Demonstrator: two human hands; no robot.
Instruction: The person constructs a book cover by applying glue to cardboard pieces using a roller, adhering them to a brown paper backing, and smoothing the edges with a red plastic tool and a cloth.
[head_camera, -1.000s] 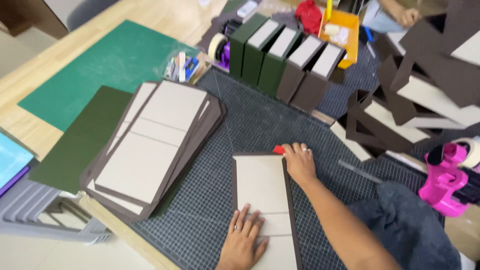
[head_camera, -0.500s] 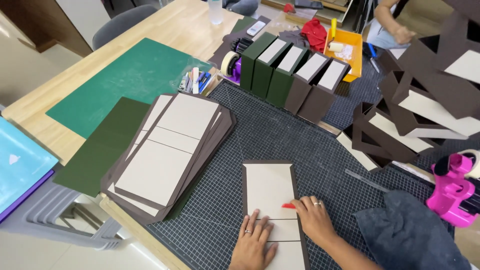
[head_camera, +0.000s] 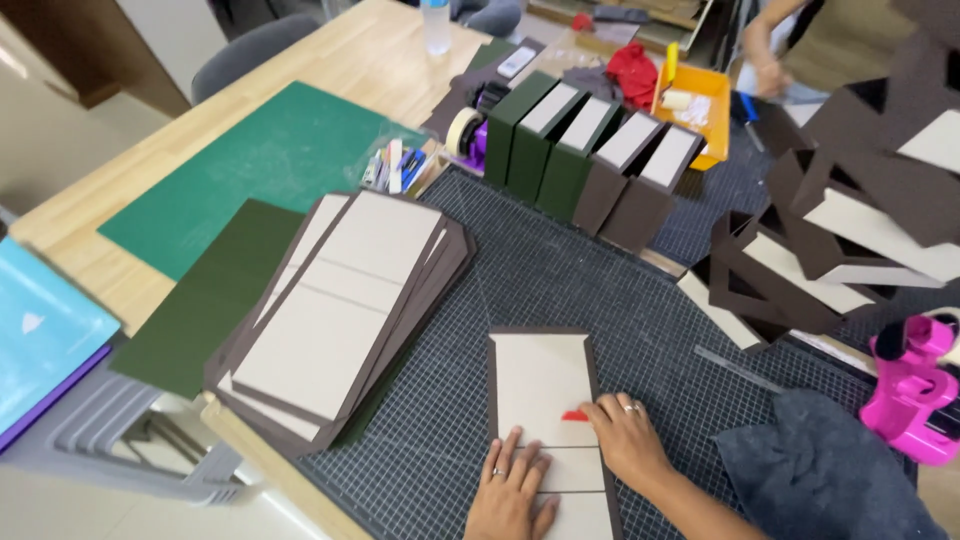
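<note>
Whereas a second ago the right hand (head_camera: 628, 440) pressed the board's far end, it now lies at mid-panel over a small red tool (head_camera: 575, 414). Left hand (head_camera: 512, 483) flat, fingers spread, on the cover board (head_camera: 540, 385), lower centre of the worktop (head_camera: 600, 290).

Upright green and brown boxes (head_camera: 590, 160)

A wooden table (head_camera: 360, 60) carries a green mat (head_camera: 270, 165), with a dark gridded mat (head_camera: 560, 280) to the right of it.
</note>
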